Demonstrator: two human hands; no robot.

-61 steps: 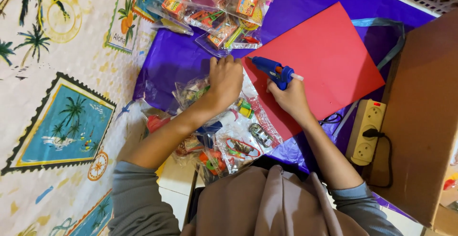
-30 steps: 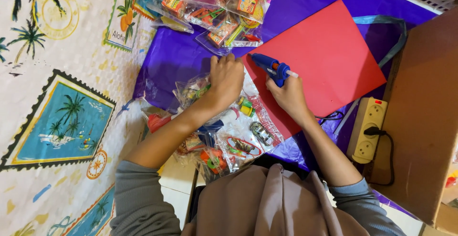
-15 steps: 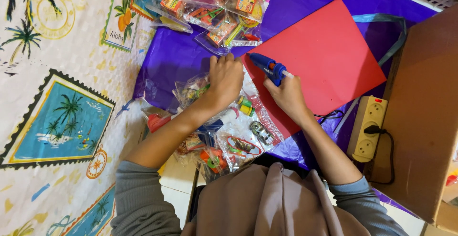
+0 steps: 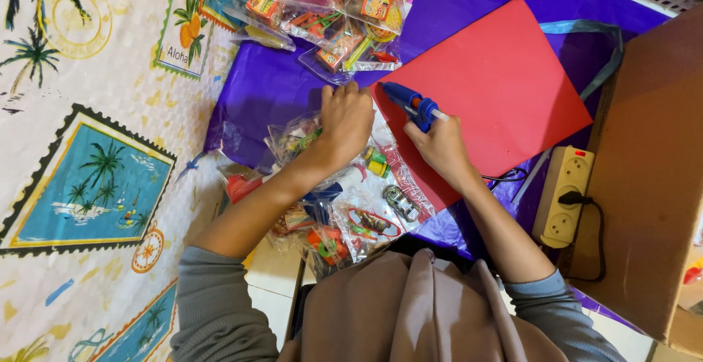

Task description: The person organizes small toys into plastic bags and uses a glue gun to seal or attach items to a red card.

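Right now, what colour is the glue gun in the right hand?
Blue, with an orange trigger; the glue gun shows best in the head view.

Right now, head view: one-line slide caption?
Right hand holds blue glue gun at red sheet edge; left hand presses toy packets.

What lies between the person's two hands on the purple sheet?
In the head view, the left hand and right hand are separated by the red sheet's near corner and small clear toy packets; the blue glue gun's nozzle points into that gap.
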